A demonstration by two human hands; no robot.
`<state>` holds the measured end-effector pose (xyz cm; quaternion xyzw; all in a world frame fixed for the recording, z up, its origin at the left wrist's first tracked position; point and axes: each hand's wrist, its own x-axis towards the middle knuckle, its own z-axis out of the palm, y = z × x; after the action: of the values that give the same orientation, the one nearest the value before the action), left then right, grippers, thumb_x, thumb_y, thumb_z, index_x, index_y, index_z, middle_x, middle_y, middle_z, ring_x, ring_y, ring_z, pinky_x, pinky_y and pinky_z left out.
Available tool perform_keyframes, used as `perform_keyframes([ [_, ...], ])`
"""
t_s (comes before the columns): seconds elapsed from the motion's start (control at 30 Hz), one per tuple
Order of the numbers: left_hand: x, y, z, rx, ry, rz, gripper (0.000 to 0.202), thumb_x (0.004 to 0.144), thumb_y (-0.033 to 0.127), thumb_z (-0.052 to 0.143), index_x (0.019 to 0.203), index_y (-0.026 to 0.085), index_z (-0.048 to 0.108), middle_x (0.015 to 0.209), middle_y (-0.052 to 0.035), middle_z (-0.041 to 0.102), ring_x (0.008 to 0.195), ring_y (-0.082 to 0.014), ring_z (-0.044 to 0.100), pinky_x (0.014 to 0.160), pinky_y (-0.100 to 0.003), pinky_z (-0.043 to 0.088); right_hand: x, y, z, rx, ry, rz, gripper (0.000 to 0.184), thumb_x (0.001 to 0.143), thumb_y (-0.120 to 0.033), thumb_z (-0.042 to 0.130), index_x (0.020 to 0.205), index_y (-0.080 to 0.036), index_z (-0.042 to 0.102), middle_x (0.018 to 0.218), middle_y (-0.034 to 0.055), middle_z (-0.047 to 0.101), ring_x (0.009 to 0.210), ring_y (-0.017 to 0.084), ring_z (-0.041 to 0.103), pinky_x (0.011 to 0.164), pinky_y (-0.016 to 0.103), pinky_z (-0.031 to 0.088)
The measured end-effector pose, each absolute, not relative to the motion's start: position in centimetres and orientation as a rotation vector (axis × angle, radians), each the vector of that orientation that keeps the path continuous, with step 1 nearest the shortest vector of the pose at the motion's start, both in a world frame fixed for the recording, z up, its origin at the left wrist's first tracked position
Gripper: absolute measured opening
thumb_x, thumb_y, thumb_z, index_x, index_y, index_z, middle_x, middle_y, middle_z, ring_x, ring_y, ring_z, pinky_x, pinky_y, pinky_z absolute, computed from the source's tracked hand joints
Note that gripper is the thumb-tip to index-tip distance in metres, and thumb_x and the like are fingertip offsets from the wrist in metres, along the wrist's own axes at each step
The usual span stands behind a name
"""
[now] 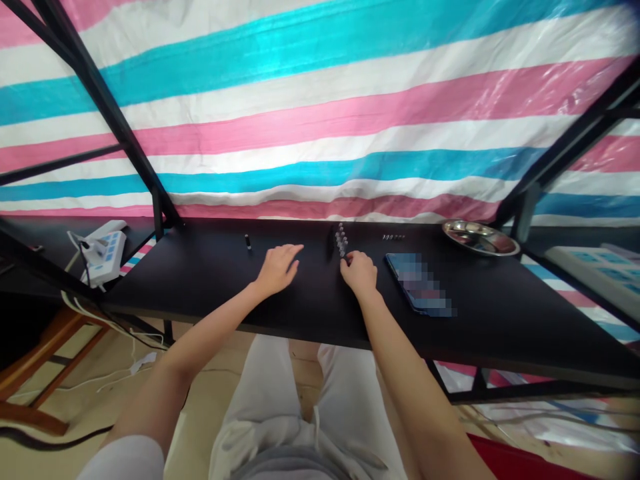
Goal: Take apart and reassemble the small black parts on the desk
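My left hand [278,267] lies flat on the black table [225,287] with its fingers stretched out toward the middle, holding nothing. My right hand [359,272] rests on the table with its fingers curled, the fingertips pinched at the near end of a short row of small clear pieces [341,239]. What the fingertips grip is too small to make out. A thin dark stick [330,243] lies just left of that row, between the two hands.
A phone [419,283] lies right of my right hand. A metal dish [480,238] sits at the back right, with a few tiny dark parts [393,237] near it. A small dark cylinder [247,241] stands at the back left. A power strip [105,251] lies at left.
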<state>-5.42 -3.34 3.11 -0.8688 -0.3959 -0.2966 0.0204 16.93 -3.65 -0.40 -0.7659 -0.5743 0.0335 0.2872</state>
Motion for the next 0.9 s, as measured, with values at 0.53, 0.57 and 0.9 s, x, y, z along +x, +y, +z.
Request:
perform_keyframes([
  [0.53, 4.4, -0.4, 0.8, -2.659, -1.266, -0.688, 0.030, 0.086, 0.013, 0.038, 0.110, 0.015, 0.055, 0.095, -0.0120, 0.060, 0.089, -0.0236, 0.052, 0.078, -0.035, 0.035, 16.9, -2.9, -0.6, -2.072, -1.569, 0.047, 0.025, 0.081, -0.025, 0.046, 0.096, -0.014, 0.062, 0.103, 0.0169, 0.058, 0.095, 0.028, 0.052, 0.077, 0.039, 0.037],
  [0.57, 4.2, -0.3, 0.9, -2.661, -1.257, -0.702, 0.025, 0.086, 0.016, 0.039, 0.103, 0.015, 0.058, 0.093, -0.0117, 0.060, 0.088, -0.0237, 0.052, 0.077, -0.035, 0.034, 16.9, -2.8, -0.5, -2.079, -1.565, 0.057, 0.025, 0.081, -0.025, 0.046, 0.096, -0.014, 0.062, 0.103, 0.0168, 0.058, 0.096, 0.028, 0.052, 0.077, 0.039, 0.037],
  [0.9, -1.7, 0.8, 1.9, -2.684, -1.382, -1.173, 0.011, 0.082, 0.027, 0.054, 0.088, 0.019, 0.058, 0.081, -0.0033, 0.062, 0.077, -0.0172, 0.053, 0.075, -0.030, 0.038, 17.3, -1.5, -0.8, -2.062, -1.442, 0.152, 0.022, 0.078, -0.030, 0.051, 0.090, -0.017, 0.064, 0.096, 0.0119, 0.061, 0.092, 0.026, 0.054, 0.076, 0.038, 0.037],
])
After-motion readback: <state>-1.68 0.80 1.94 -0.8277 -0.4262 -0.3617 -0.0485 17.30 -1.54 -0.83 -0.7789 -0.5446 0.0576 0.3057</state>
